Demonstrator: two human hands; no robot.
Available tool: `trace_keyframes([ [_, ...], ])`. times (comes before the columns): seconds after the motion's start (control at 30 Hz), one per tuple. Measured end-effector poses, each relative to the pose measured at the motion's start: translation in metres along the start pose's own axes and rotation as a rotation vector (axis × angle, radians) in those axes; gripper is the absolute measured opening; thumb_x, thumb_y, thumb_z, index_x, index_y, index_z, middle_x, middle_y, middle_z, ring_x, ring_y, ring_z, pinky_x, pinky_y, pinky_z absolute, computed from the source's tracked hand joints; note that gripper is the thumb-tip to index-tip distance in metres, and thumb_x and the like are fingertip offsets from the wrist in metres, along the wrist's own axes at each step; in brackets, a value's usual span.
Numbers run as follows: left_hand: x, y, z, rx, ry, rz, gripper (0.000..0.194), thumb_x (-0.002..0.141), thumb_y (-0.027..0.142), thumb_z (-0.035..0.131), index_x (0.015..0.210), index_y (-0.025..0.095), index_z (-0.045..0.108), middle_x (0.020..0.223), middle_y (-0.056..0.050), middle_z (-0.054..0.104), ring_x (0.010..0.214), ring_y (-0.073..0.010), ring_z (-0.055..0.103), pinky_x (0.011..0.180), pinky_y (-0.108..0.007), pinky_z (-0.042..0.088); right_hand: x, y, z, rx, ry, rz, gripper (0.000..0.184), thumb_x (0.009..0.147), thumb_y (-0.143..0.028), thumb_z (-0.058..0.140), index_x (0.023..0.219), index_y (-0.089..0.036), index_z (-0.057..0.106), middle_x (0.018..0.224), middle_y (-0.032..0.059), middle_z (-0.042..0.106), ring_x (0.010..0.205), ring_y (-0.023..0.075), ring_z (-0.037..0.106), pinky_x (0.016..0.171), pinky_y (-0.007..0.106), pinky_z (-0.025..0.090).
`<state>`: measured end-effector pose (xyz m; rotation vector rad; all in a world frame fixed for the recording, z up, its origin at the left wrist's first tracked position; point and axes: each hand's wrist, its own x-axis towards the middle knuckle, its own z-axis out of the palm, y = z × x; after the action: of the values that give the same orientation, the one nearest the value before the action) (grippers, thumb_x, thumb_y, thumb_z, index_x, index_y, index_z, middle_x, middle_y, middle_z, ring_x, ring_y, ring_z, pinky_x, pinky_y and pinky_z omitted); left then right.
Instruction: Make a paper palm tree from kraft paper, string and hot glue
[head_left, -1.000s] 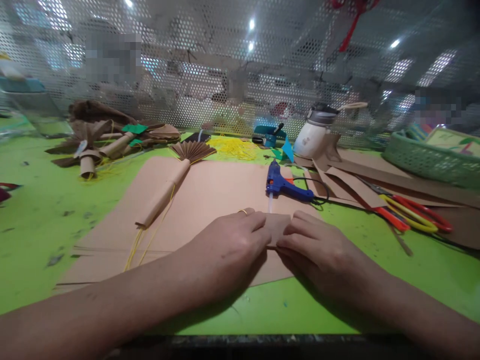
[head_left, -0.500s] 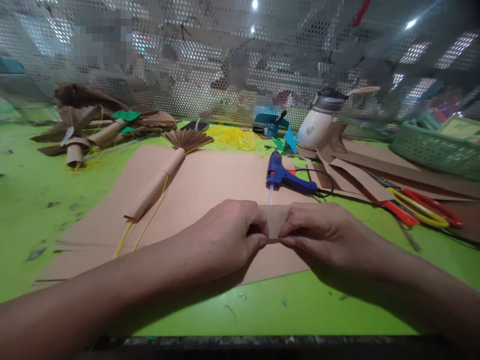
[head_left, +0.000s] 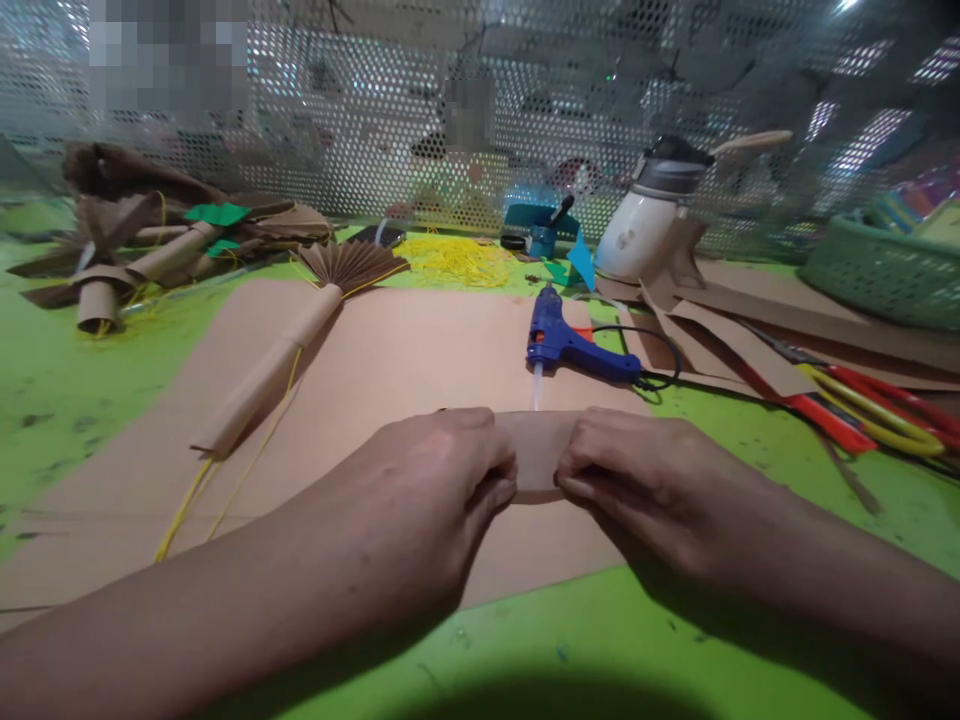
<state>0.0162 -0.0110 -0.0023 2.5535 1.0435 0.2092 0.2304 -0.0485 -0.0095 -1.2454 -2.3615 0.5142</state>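
Observation:
My left hand [head_left: 435,480] and my right hand [head_left: 637,480] sit side by side near the front of a large brown paper sheet [head_left: 390,370]. Both are curled, and together they pinch a small folded strip of brown paper [head_left: 534,452] that shows between them. A blue glue gun [head_left: 570,345] lies just beyond the strip, its nozzle pointing toward my hands. A finished paper fan on a rolled handle [head_left: 300,320] with yellow string lies on the sheet to the left.
Red and yellow scissors [head_left: 862,410] and cut brown strips [head_left: 742,345] lie at the right. A white jug [head_left: 652,220], a green basket [head_left: 877,270], yellow string [head_left: 457,260] and more paper fans [head_left: 142,250] stand along the perforated metal screen [head_left: 375,120]. The table [head_left: 90,390] is green.
Both hands drew slightly apart, so more of the folded strip shows between them. The view shifted downward and nearer to the table.

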Motion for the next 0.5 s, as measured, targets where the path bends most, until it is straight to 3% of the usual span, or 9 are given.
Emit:
trace_keyframes([
  [0.3,-0.0005,-0.0006,-0.0007,0.025,0.044,-0.004,0.018,0.084,0.021,0.045,0.067,0.021,0.048,0.066,0.000,0.052,0.056,-0.0139,0.041,0.049,-0.027,0.023,0.0013,0.0021,-0.0036,-0.064,-0.007,0.060,0.016,0.088,-0.016,0.051,0.073,-0.019,0.053,0.069,0.0004,0.056,0.061,0.0123,0.047,0.054,0.025,0.035],
  [0.5,-0.0002,-0.0035,-0.0002,-0.007,0.038,-0.003,0.022,0.088,0.024,0.042,0.067,0.022,0.050,0.065,0.002,0.053,0.056,-0.0136,0.041,0.049,-0.026,0.024,0.0039,0.0009,-0.0069,-0.006,-0.003,0.099,0.014,0.085,-0.016,0.056,0.071,-0.020,0.056,0.067,-0.0007,0.056,0.060,0.0120,0.048,0.054,0.024,0.036],
])
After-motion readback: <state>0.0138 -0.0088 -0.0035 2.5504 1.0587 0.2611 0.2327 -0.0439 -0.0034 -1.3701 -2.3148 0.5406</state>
